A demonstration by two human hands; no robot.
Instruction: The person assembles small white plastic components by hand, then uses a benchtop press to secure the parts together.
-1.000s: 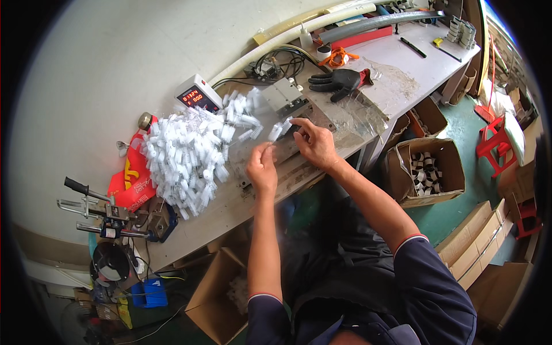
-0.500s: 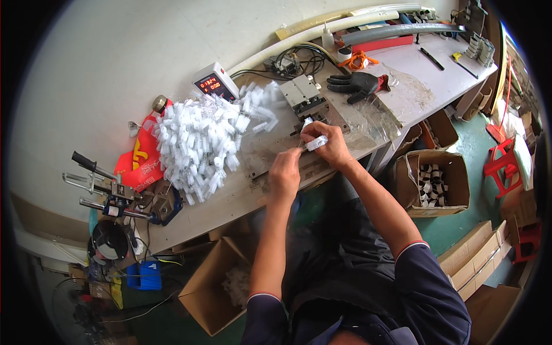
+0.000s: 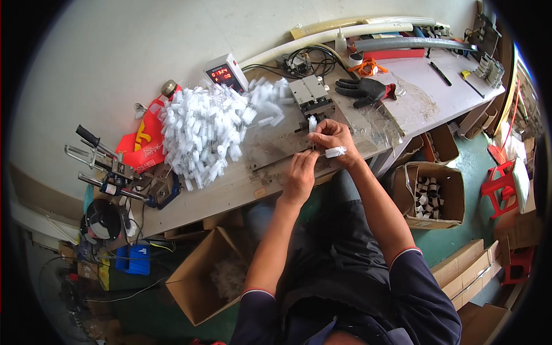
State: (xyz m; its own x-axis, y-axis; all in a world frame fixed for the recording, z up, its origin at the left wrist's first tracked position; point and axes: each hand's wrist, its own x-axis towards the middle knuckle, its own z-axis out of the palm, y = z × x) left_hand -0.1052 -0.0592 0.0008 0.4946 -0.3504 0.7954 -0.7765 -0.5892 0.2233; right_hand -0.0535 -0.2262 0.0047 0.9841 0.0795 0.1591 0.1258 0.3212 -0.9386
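Note:
My right hand (image 3: 338,140) is closed in a pinch in front of a small metal bench fixture (image 3: 311,96). From its fingertips a small white bristle brush (image 3: 313,125) stands up toward the fixture. Below that hand, a second white brush (image 3: 335,152) lies sideways, its thin stem running toward the fingertips of my left hand (image 3: 300,177). My left fingers are pressed together around that stem, close to the right hand. Whether the two brushes are joined is hidden by the fingers. A large heap of similar white brushes (image 3: 201,132) lies to the left on the table.
Behind the heap stands a counter box with a red display (image 3: 225,73). A black glove (image 3: 365,91) lies right of the fixture. A hand-lever press (image 3: 123,178) stands at the table's left end. Cardboard boxes (image 3: 195,282) sit below; one (image 3: 428,221) holds black-and-white curled pieces.
Both hands have shifted slightly in the view along with the whole scene. The upright brush now shows more fully above my right fingertips, and the sideways brush points further right.

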